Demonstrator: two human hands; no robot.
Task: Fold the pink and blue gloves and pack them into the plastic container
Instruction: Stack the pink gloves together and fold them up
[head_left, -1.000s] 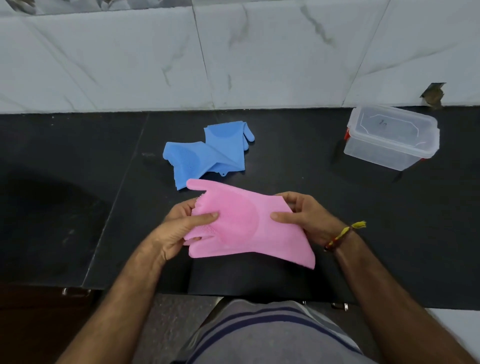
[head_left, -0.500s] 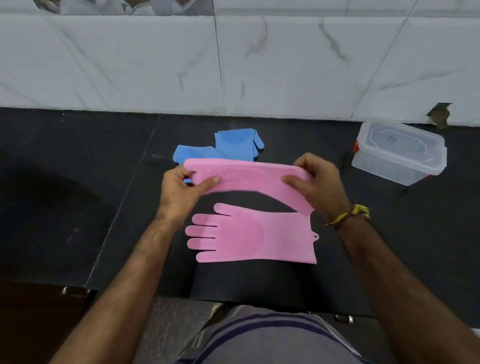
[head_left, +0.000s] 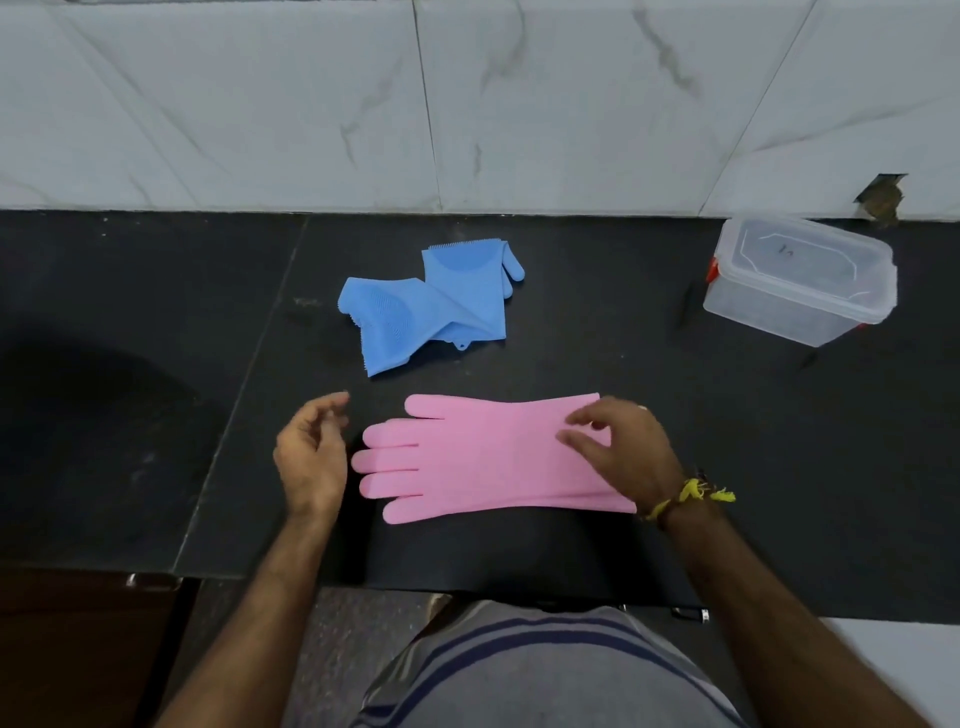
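Observation:
Two pink gloves (head_left: 478, 457) lie stacked flat on the black counter (head_left: 779, 467), fingers pointing left. My right hand (head_left: 618, 447) rests on their cuff end with fingers loosely bent. My left hand (head_left: 311, 457) hovers just left of the pink fingertips, relaxed and holding nothing. The blue gloves (head_left: 436, 306) lie crumpled and partly folded farther back on the counter. A clear plastic container (head_left: 800, 286) with its lid on and red clips stands at the back right.
A white marble-tiled wall (head_left: 467, 104) rises behind the counter. The counter's front edge runs just before my body. A seam (head_left: 244, 395) crosses the counter on the left. A dark cabinet (head_left: 78, 649) sits below left.
The lifted pink glove has been laid on top of the other one. My left hand has let go and moved off to the left; my right hand stays at the cuffs.

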